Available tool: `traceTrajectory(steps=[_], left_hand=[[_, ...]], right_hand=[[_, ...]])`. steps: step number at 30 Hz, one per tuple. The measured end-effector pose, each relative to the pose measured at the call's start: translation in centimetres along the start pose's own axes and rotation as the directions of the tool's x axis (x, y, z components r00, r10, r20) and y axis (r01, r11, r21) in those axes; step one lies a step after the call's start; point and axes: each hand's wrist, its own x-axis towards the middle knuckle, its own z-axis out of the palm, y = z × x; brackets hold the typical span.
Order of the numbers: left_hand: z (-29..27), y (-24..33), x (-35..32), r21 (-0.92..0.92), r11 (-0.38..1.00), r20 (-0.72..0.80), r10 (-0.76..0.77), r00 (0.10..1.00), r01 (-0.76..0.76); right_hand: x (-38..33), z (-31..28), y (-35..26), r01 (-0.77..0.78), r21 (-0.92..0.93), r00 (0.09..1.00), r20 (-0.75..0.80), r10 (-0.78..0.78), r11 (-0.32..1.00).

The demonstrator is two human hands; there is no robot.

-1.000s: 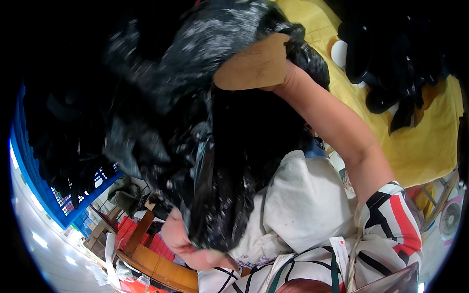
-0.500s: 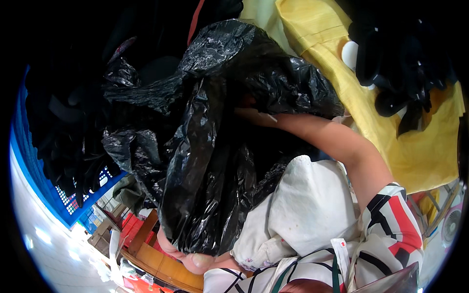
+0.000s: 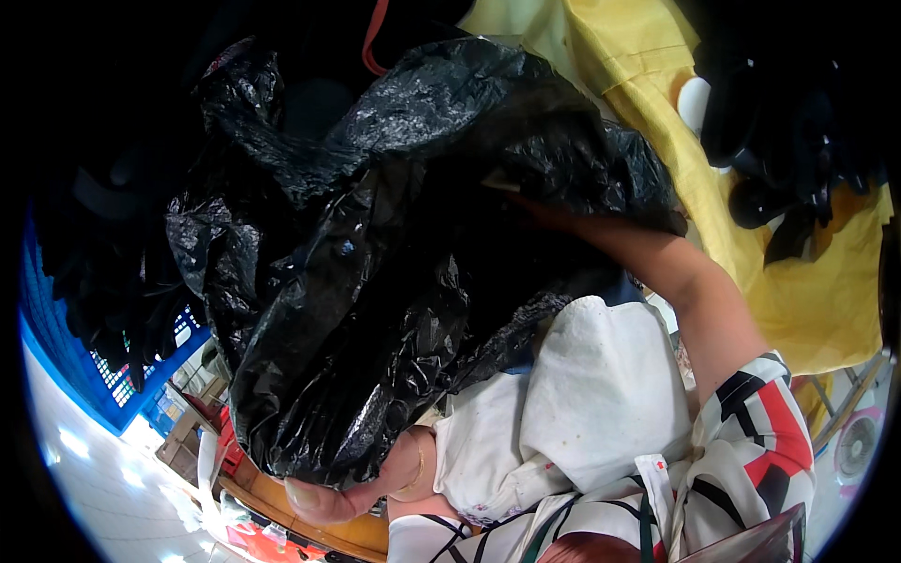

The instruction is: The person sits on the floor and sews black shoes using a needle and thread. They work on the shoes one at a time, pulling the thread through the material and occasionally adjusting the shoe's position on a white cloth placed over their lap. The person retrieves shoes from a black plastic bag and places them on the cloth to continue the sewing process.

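**One arm deep in a bag**

Left hand [image 3: 371,483] clamped on the near edge of a black bag [image 3: 319,328], thumb outermost, probably to keep the mouth open for the other arm. Right forearm [image 3: 657,251] well inside; right hand lost in the dark, so no telling about its grip. Bag just beyond some white cloth [image 3: 605,394], between crate and sheet, likely for easy reach. Count: one bag, one blue crate [image 3: 113,410], one yellow sheet [image 3: 798,319], one fan [image 3: 856,446].

The white top [image 3: 768,424] is patterned in black and red, worn with a thin gold bracelet [image 3: 419,469]
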Motion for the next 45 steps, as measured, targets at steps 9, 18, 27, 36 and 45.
traceTrajectory(steps=[9, 18, 27, 36, 45], left_hand=[[0.5, -0.9, -0.7, 0.155, 0.987, -0.058, 0.043, 0.997, -0.034], [2.0, -0.7, 0.3, -0.213, 0.83, -0.229, -0.555, 0.8, 0.515], [1.2, -7.4, -3.0, 0.295, 0.796, 0.193, -0.591, 0.783, 0.528], [-4.9, 1.1, -4.7, 0.233, 0.873, 0.234, -0.477, 0.847, 0.428], [-10.6, 4.6, -12.8, 0.463, 0.81, 0.311, -0.529, 0.79, 0.36]], right_hand=[[2.3, 1.4, 1.5, -0.09, -0.075, 0.995, -0.055, 0.086, 0.993], [-2.0, -7.6, -13.9, -0.062, -0.337, 0.974, -0.225, -0.016, 0.939], [-4.8, -7.2, -17.3, -0.275, -0.49, 0.958, -0.207, 0.197, 0.827], [-6.9, -7.1, -25.4, 0.038, -0.127, 0.961, -0.267, -0.071, 0.991], [-14.7, -6.1, -42.0, 0.116, 0.356, 0.935, -0.355, 0.019, 0.927]])
